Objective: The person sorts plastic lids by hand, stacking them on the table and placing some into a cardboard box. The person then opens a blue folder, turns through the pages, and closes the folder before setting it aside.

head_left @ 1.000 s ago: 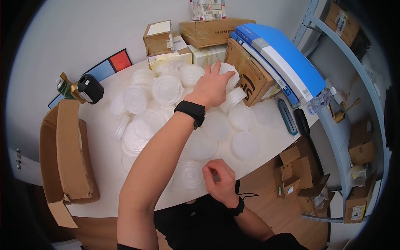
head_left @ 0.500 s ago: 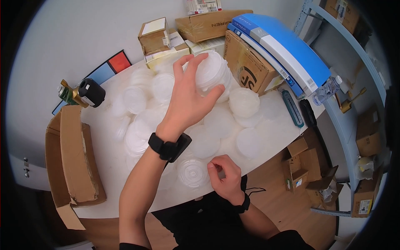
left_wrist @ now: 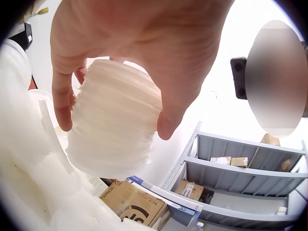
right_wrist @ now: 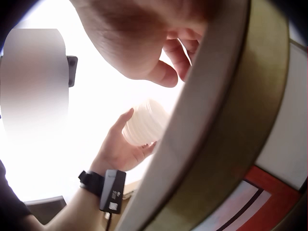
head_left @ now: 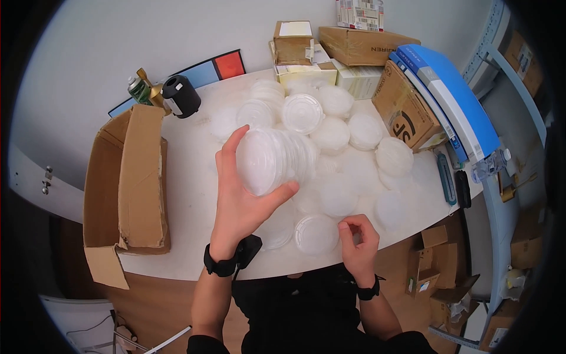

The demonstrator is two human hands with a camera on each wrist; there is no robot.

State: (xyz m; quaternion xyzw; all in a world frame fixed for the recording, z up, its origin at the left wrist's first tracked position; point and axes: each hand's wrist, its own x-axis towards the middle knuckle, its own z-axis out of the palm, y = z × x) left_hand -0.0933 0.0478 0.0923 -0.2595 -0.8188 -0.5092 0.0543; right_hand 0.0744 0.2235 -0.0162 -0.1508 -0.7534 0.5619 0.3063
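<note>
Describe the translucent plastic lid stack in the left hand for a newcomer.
On the white table, find the brown cardboard box. To its right, the left hand grips a stack of round translucent plastic lids. Neighbouring lids lie on the table; this stack is held above it.

We are reading "SF" in large dark characters on the carton (head_left: 405,109), and in the left wrist view we are also making out "EXPRESS" on it. On the brown box (head_left: 367,45) at the back, we are picking out the letters "NJIREN". The blue binder (head_left: 461,97) is carrying fine print on its spine, too small for us to read. We are seeing small, unreadable print on the labels of the white packs (head_left: 361,15) as well. The wrist device (right_wrist: 113,190) is showing tiny markings and a square code that we are not managing to read.
</note>
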